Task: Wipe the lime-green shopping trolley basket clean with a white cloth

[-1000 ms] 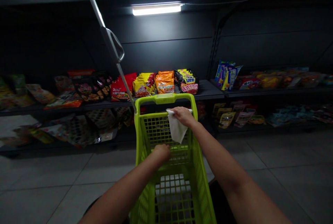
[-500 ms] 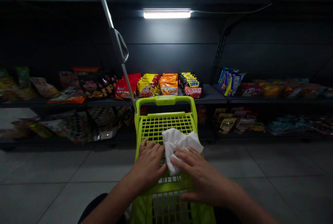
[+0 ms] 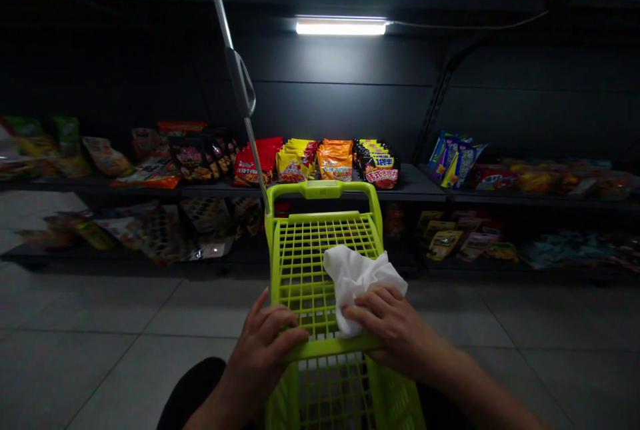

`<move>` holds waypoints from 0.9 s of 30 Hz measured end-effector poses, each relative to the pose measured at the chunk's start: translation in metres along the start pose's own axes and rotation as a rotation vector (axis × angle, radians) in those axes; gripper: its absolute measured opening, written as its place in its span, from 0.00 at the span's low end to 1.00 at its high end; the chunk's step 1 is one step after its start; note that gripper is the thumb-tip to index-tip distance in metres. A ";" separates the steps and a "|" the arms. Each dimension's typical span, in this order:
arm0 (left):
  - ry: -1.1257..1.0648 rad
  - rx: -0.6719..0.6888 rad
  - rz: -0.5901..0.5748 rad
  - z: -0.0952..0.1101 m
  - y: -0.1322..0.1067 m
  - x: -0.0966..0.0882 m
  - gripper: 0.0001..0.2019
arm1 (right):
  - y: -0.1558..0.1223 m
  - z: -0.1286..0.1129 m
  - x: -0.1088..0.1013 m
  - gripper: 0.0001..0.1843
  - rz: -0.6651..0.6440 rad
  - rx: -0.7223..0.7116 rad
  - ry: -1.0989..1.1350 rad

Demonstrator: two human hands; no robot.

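Note:
A lime-green plastic shopping basket (image 3: 320, 257) with a lattice wall and a handle stands in front of me on the floor. My left hand (image 3: 263, 350) grips its near left rim, fingers curled over the edge. A crumpled white cloth (image 3: 357, 277) lies against the lattice, and my right hand (image 3: 395, 327) presses on its lower part with the fingers bent over it. A metal pole (image 3: 240, 83) with a grip rises from the basket's far left corner toward the top left.
Dark store shelves (image 3: 415, 183) run across the back, with rows of snack packets (image 3: 335, 160) under a strip light (image 3: 341, 27). More packets lie on lower shelves left and right. Grey floor tiles (image 3: 100, 350) spread on both sides of the basket.
My right hand came back from the far rim with the cloth to the near part of the lattice. My left hand moved from inside the basket to its near rim.

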State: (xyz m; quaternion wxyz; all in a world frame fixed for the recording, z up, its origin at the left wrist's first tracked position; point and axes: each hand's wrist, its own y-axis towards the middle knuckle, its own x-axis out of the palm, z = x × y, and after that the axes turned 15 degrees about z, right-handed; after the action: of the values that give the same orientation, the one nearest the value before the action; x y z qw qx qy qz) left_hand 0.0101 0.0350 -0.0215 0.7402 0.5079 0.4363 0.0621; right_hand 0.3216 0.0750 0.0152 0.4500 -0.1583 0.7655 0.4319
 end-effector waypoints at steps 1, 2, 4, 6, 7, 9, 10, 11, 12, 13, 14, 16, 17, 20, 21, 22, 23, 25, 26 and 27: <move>-0.028 0.000 0.034 -0.001 -0.004 0.003 0.13 | 0.005 -0.003 -0.003 0.34 -0.044 -0.010 0.039; -0.059 -0.005 0.052 -0.002 -0.006 0.007 0.12 | 0.010 -0.005 -0.004 0.33 -0.083 -0.024 0.074; -0.113 -0.029 0.068 -0.003 -0.011 0.014 0.11 | 0.024 -0.003 0.000 0.25 -0.120 -0.066 0.109; -0.150 -0.066 0.091 -0.003 -0.016 0.021 0.12 | 0.039 0.010 0.011 0.17 -0.123 -0.127 0.110; -0.162 -0.086 0.099 -0.003 -0.019 0.024 0.12 | 0.048 0.022 0.018 0.15 -0.120 -0.156 0.105; -0.182 -0.122 0.105 -0.002 -0.024 0.029 0.13 | 0.066 0.052 0.029 0.13 -0.112 -0.176 0.080; -0.186 -0.137 0.102 -0.002 -0.026 0.031 0.13 | 0.076 0.068 0.034 0.12 -0.099 -0.152 0.045; -0.188 -0.148 0.098 -0.002 -0.027 0.033 0.13 | 0.088 0.083 0.037 0.11 -0.076 -0.097 -0.012; -0.190 -0.157 0.095 -0.001 -0.027 0.034 0.13 | 0.100 0.093 0.041 0.11 -0.044 -0.019 -0.083; -0.193 -0.161 0.090 -0.001 -0.027 0.036 0.14 | 0.114 0.100 0.046 0.10 -0.006 0.065 -0.155; -0.196 -0.159 0.086 -0.001 -0.026 0.037 0.14 | 0.129 0.100 0.052 0.11 0.028 0.137 -0.212; -0.201 -0.145 0.076 -0.001 -0.024 0.039 0.15 | 0.159 0.085 0.073 0.11 0.078 0.202 -0.240; -0.202 -0.138 0.075 -0.001 -0.023 0.040 0.15 | 0.173 0.071 0.086 0.12 0.081 0.180 -0.209; -0.199 -0.125 0.083 -0.002 -0.024 0.042 0.13 | 0.207 0.030 0.129 0.16 0.045 -0.003 -0.092; -0.199 -0.122 0.085 -0.003 -0.025 0.042 0.11 | 0.213 0.023 0.139 0.18 0.035 -0.078 -0.072; -0.199 -0.117 0.085 -0.005 -0.026 0.042 0.09 | 0.216 0.020 0.144 0.20 0.024 -0.144 -0.061; -0.198 -0.111 0.081 -0.007 -0.028 0.041 0.08 | 0.216 0.022 0.146 0.21 0.015 -0.192 -0.057; -0.201 -0.087 0.059 -0.014 -0.030 0.040 0.09 | 0.206 0.041 0.134 0.21 0.007 -0.215 -0.062; -0.206 -0.068 0.042 -0.017 -0.030 0.038 0.10 | 0.197 0.056 0.122 0.19 0.014 -0.190 -0.075; -0.209 -0.051 0.028 -0.020 -0.030 0.038 0.11 | 0.186 0.073 0.108 0.18 0.026 -0.148 -0.101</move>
State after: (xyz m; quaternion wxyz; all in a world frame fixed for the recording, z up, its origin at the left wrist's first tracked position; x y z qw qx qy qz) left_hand 0.0083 0.0549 -0.0694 0.7933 0.4987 0.3480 0.0302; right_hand 0.1856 0.2565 0.0069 0.4697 -0.1594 0.7096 0.5005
